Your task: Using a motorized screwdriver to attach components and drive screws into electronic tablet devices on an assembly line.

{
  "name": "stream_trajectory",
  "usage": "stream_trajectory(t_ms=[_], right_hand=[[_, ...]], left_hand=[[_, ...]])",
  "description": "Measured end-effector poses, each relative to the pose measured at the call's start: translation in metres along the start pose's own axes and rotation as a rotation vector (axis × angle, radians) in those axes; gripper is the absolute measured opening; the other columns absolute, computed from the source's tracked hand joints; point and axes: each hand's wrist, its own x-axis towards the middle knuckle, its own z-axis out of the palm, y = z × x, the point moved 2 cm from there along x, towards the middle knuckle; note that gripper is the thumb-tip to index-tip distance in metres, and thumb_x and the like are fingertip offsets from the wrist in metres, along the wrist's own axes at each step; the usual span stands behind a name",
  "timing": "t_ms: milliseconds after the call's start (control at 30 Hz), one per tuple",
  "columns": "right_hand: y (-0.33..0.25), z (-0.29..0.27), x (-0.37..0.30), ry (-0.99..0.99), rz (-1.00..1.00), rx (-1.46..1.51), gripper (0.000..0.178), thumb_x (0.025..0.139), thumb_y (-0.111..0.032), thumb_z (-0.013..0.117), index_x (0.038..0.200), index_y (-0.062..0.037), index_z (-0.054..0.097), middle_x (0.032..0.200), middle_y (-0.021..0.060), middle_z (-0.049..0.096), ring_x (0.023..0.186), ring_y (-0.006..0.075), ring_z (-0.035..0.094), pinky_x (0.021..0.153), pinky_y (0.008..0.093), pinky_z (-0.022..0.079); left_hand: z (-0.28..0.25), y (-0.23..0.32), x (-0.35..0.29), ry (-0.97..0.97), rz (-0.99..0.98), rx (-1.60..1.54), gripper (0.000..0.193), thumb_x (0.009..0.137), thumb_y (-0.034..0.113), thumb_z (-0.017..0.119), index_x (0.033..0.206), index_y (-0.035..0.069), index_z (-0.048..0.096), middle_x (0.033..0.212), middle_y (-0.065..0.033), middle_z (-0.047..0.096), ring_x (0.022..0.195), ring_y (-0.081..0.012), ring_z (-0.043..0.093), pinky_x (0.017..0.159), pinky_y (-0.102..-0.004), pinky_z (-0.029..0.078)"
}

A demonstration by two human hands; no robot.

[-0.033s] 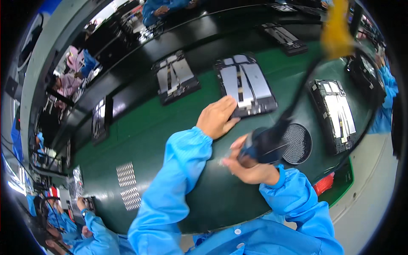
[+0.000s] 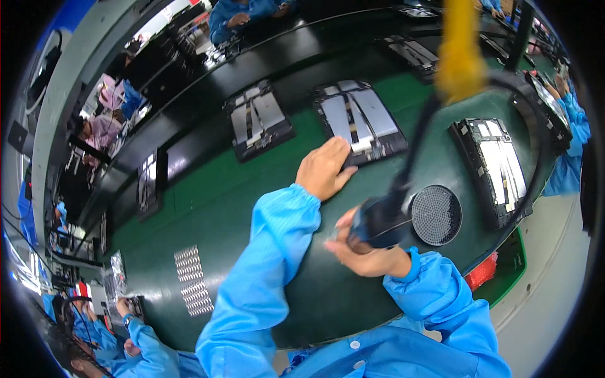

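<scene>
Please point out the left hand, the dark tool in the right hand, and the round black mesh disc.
left hand (image 2: 324, 169), head view, on its back.
dark tool (image 2: 380, 222), head view, on its body.
round mesh disc (image 2: 436, 215), head view, on its centre.

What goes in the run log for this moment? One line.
left hand: resting on open tablet | right hand: gripping dark power tool | surface: green belt

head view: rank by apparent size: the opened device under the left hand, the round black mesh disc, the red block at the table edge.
1. Opened flat device with grey panels, under the left hand.
2. Round black mesh disc, clearly smaller.
3. Red block at the table edge, smallest.

Fisheye bending toward the rim may shrink the red block.
</scene>
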Motion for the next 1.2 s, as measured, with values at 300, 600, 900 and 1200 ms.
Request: stream_trajectory(t_ms=[300, 600, 900, 1200], right_hand=[[0.007, -0.014, -0.002, -0.079, 0.107, -0.056, 0.035, 0.069, -0.009, 0.075, 0.097, -0.0028, 0.055, 0.067, 0.0045, 0.057, 0.057, 0.0135, 0.058, 0.053, 0.0269, 0.042], [-0.004, -0.019, 0.006, -0.140, 0.010, 0.227, 0.033, 0.072, 0.000, 0.066, 0.098, 0.0004, 0.046, 0.060, 0.0151, 0.056, 0.051, 0.0271, 0.060, 0.046, 0.0339, 0.040], [-0.004, -0.022, 0.005, 0.012, 0.007, 0.110, 0.033, 0.070, 0.000, 0.067, 0.097, -0.0014, 0.048, 0.060, 0.0163, 0.055, 0.053, 0.0351, 0.058, 0.045, 0.0372, 0.040], [-0.025, -0.061, 0.029, 0.270, -0.091, -0.023, 0.036, 0.074, -0.001, 0.073, 0.103, 0.0030, 0.052, 0.062, -0.0017, 0.056, 0.054, 0.0041, 0.050, 0.048, 0.0214, 0.040]], left_hand=[[-0.022, -0.060, 0.049, -0.378, -0.365, 0.415, 0.042, 0.069, 0.012, 0.066, 0.109, 0.001, 0.058, 0.120, -0.0170, 0.057, 0.107, -0.0350, 0.055, 0.092, -0.0447, 0.044], [-0.084, -0.157, -0.042, -0.592, -0.552, 0.549, 0.073, 0.057, 0.003, 0.066, 0.127, -0.001, 0.044, 0.135, -0.0219, 0.045, 0.120, -0.0353, 0.048, 0.098, -0.0403, 0.044], [-0.135, -0.124, -0.019, 0.098, -0.560, 0.488, 0.032, 0.065, 0.010, 0.067, 0.097, 0.010, 0.068, 0.083, -0.0187, 0.067, 0.081, -0.0357, 0.066, 0.072, -0.0449, 0.051], [-0.188, 0.033, -0.080, 0.426, -0.213, 0.395, 0.034, 0.063, -0.010, 0.053, 0.093, -0.003, 0.066, 0.084, -0.0190, 0.069, 0.079, -0.0310, 0.069, 0.075, -0.0341, 0.053]])
